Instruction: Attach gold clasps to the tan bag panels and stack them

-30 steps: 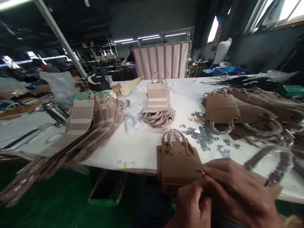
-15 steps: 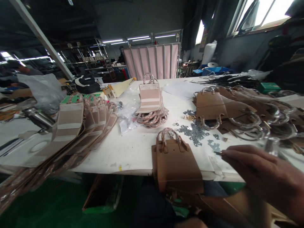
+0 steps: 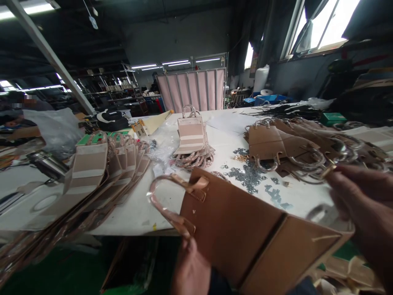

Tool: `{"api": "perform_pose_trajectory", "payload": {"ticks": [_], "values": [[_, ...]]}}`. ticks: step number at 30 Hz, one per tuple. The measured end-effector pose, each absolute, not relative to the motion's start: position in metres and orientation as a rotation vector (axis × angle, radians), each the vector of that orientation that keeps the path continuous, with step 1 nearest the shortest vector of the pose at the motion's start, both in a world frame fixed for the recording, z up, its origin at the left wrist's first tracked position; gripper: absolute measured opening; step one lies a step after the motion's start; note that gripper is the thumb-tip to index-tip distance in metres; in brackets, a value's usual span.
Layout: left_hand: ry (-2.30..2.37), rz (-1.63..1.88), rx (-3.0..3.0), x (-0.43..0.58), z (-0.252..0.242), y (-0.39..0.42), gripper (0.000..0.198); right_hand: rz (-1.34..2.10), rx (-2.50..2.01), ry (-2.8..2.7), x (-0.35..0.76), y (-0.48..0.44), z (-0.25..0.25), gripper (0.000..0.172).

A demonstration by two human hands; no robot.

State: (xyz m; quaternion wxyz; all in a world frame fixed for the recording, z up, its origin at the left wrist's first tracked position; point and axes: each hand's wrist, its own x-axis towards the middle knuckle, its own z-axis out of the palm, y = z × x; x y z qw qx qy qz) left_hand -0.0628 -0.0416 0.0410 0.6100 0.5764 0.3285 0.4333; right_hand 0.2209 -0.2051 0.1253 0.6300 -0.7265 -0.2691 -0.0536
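A brown handbag panel is tilted in front of me over the table's near edge. Its plastic-wrapped handle points left, and a dark fold line crosses the panel. My left hand grips the panel's lower left edge, close to one handle tab. Off to the right, my right hand pinches a small gold-coloured metal fitting between thumb and fingers, above the panel's far end. Flat grey metal plates lie scattered beyond the panel, beside a small heap of gold-coloured pieces.
Brown panels with wrapped handles are piled at right. Beige panels stand stacked mid-table and at left, where some overhang the edge. A steel flask lies at left. A person is in the far left background.
The brown panel has come up and turned, its handle now pointing left, with my left hand on it. My right hand has moved up and right; the gold-coloured fitting now shows in its fingers.
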Motion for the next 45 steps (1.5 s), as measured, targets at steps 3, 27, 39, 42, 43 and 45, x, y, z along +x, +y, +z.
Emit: {"api": "perform_pose_trajectory", "payload": {"ticks": [3,27,39,42,43,45], "values": [[0.758,1.033,0.909,-0.070,0.069,-0.009,0.059,0.146,-1.757,-0.325,0.173,-0.198,0.080,0.047],[0.713,0.773,1.146,0.009,0.047,-0.003,0.041,0.496,-1.412,-0.793,0.143,-0.108,0.049,0.037],[1.058,1.086,1.728,0.020,-0.008,0.027,0.038,0.616,-1.348,-0.747,0.135,-0.072,0.005,0.034],[1.009,1.024,1.887,0.010,-0.023,0.036,0.018,0.662,-1.337,-0.654,0.135,-0.064,-0.012,0.039],[1.002,1.016,1.923,0.008,-0.024,0.038,0.015,0.655,-1.343,-0.653,0.135,-0.063,-0.016,0.038],[1.031,0.993,1.962,0.007,-0.022,0.040,0.014,0.621,-1.363,-0.699,0.135,-0.062,-0.020,0.034]]}}
